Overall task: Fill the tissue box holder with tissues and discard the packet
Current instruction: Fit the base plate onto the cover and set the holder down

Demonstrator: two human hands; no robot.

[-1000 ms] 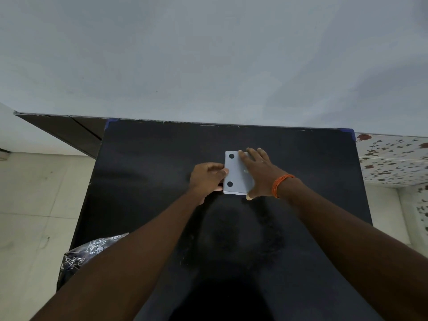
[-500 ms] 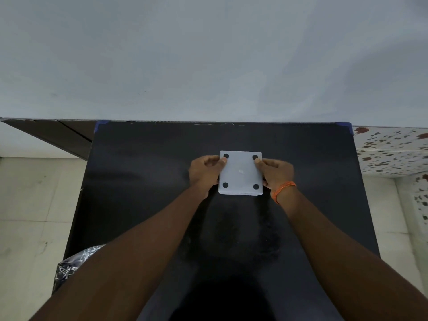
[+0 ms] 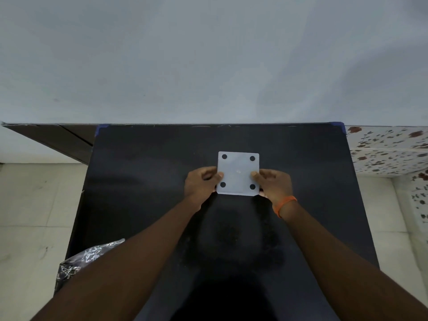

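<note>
The tissue box holder [image 3: 238,167] is a pale grey square turned bottom up, with a black round foot in each corner. It stands in the middle of the black table [image 3: 143,181]. My left hand [image 3: 200,184] grips its left side with the thumb on the top face. On the opposite side, my right hand [image 3: 274,184] grips in the same way; an orange band circles that wrist. No tissues or packet can be made out on the table.
A bag with a shiny black and silver pattern [image 3: 85,260] sticks out at the table's front left edge, partly behind my left arm. A pale wall rises behind the table. Light floor tiles lie on the left, flowered tiles [image 3: 389,149] on the right.
My right hand slid off the top of the holder to its right side. Both hands then shifted toward the holder's near edge, so all the black feet show.
</note>
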